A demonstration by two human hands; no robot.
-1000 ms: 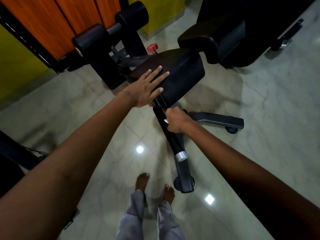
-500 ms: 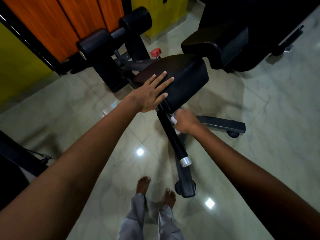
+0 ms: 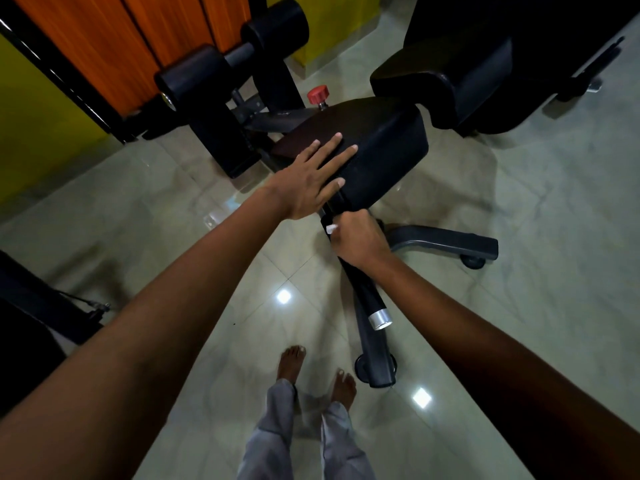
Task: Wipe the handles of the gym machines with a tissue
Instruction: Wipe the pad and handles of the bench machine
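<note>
Tissue [image 3: 330,229] shows only as a small white corner at the thumb side of the right hand [image 3: 360,239], whose fingers are curled around the black handle [image 3: 363,292] with the tissue pressed against it. This hand grips the upper part of the handle, just under the padded seat [image 3: 381,147]. The left hand [image 3: 308,181] lies flat on the seat with straight, spread fingers and holds nothing.

Several things could probably go wrong from here. The tissue is thin and mostly hidden inside the fist, so it may bunch up or tear, and then the bare palm would rub the handle instead of the paper. The lower part, down to the silver end cap [image 3: 380,319], may be missed if the stroke stops early. The floor [image 3: 519,306] looks glossy and the person stands barefoot, leaning forward, so a slip is possible.

No container is visible in this view.
</note>
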